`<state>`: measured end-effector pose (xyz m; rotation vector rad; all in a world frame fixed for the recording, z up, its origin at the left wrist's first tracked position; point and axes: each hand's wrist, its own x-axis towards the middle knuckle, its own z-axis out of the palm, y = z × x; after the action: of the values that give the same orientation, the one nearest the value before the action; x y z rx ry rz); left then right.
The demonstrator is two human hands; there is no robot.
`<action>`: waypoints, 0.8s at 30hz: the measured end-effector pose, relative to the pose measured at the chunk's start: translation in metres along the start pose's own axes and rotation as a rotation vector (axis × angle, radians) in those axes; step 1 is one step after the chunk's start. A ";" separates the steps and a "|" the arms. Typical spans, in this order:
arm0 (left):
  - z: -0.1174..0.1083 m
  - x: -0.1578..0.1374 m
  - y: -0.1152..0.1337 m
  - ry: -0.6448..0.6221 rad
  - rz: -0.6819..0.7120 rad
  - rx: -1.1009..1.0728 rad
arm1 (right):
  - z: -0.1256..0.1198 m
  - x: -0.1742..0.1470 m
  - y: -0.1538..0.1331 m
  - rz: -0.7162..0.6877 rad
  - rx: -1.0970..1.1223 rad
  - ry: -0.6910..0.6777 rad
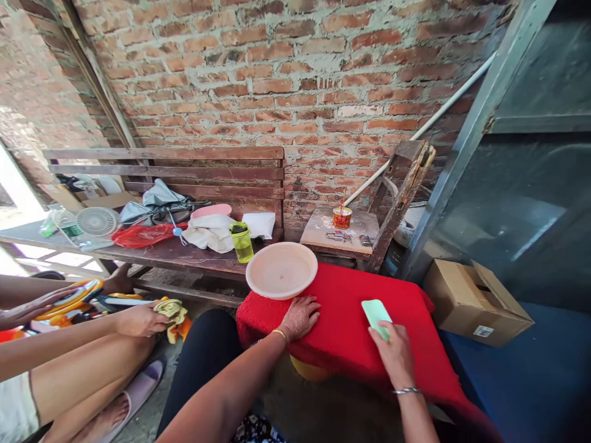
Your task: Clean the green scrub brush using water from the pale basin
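My left hand point(300, 319) lies flat on the red cloth point(351, 295), fingers stretched out, close to the near rim of a pale pink basin point(282, 294). It holds nothing. To the right, my right hand point(396, 354) is closed around one end of a flat, mint-green, rectangular thing with rounded corners point(375, 314). Its far end points away from me over the cloth, and I cannot make out what kind of thing it is. The basin rests at the cloth's back left corner and looks nearly bare inside.
A wooden bench point(212, 261) holds a green bottle point(241, 243), a red bag point(148, 235) and a small fan point(96, 220). Beyond the cloth, a chair point(318, 231) carries an incense pot point(342, 218) and padlocks. A cardboard box point(462, 307) sits right. Another person's hand point(143, 319) grips a yellowish cloth.
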<state>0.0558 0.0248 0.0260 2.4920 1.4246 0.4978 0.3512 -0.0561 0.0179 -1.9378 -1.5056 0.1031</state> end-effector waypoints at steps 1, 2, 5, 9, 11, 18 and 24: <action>0.000 0.000 0.000 -0.002 0.001 0.002 | 0.006 -0.002 -0.012 -0.052 -0.004 -0.060; 0.000 0.000 -0.001 -0.004 0.002 0.004 | 0.009 -0.003 -0.019 -0.084 -0.028 -0.109; 0.001 0.000 -0.002 -0.002 0.004 0.007 | -0.001 -0.003 -0.008 -0.025 -0.132 -0.136; 0.001 0.000 -0.001 0.007 0.006 0.015 | -0.039 0.001 0.058 0.320 -0.254 0.069; 0.001 0.000 0.000 0.011 0.011 0.023 | -0.053 0.002 0.081 0.475 -0.287 0.178; -0.001 -0.002 0.004 0.001 0.009 0.049 | -0.018 0.009 0.025 0.181 -0.062 0.076; -0.003 -0.003 0.004 -0.005 0.014 0.048 | 0.034 0.019 -0.053 -0.139 0.078 -0.124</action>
<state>0.0563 0.0202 0.0294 2.5404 1.4345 0.4650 0.2979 -0.0184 0.0268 -1.7879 -1.6873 0.2216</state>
